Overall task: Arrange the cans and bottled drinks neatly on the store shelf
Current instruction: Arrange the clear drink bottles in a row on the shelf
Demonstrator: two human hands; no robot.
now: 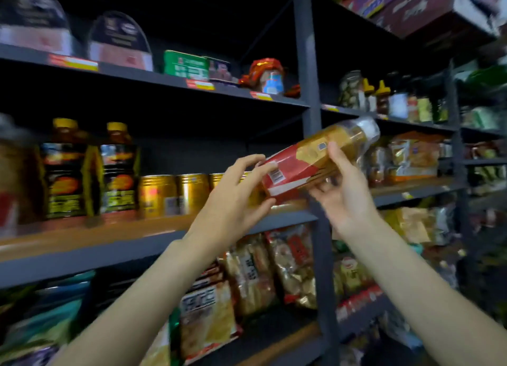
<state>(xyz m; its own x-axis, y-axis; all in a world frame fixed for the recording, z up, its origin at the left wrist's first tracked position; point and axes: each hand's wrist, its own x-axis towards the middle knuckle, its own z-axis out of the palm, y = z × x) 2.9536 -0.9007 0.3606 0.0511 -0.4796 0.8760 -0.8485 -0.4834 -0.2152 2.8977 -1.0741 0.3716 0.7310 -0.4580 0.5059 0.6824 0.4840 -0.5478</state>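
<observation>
bottled drink (315, 159), amber-filled with a red and gold label, is held tilted in the air in front of the dark upright post (308, 91) of a store shelf (82, 245), its long axis running from the base at lower left up to the pale cap at upper right. the right hand (345, 190) is wrapped under and around the middle of the bottle, thumb laid along the label, and appears to carry most of the weight. the left hand (236, 198) is curled at the base end, its fingertips pinching the label's lower edge beside the barcode. a row of gold cans (175, 195) and tall dark-labelled bottles (90, 173) is seen standing on the wooden board behind and to the left of the hands. the bottle is judged to need righting, cap up, before it can be set down by the cans, the base already being the end nearer that row and the left hand the nearer to it.
</observation>
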